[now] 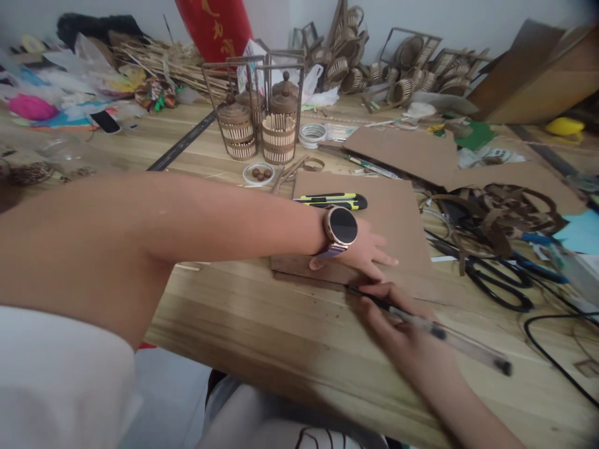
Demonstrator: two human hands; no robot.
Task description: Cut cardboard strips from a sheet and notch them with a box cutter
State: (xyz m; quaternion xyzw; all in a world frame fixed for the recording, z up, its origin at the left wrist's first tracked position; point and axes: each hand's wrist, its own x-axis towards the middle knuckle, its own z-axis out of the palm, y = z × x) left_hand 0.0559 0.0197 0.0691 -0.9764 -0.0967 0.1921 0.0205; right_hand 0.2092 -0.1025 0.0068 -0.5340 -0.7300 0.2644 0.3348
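My left hand [367,251], with a round watch [343,225] on its wrist, lies flat with fingers spread on a brown cardboard sheet [397,215]. Under its palm side runs a brown strip [299,269] along the sheet's near edge. In my right hand [416,337] is a slim pen with a clear barrel [472,350]. The pen's dark tip touches the near edge of the strip, just below my left hand. A yellow and black utility knife [350,201] rests on the sheet beyond my left wrist.
Bamboo lanterns [238,134] in frames stand behind the sheet, near a dish of brown beads [260,174] and tape rolls [312,135]. Black-handled scissors [498,280], brown strip scraps [510,215] and a black cable [538,321] lie at right. A cardboard box [538,75] stands back right.
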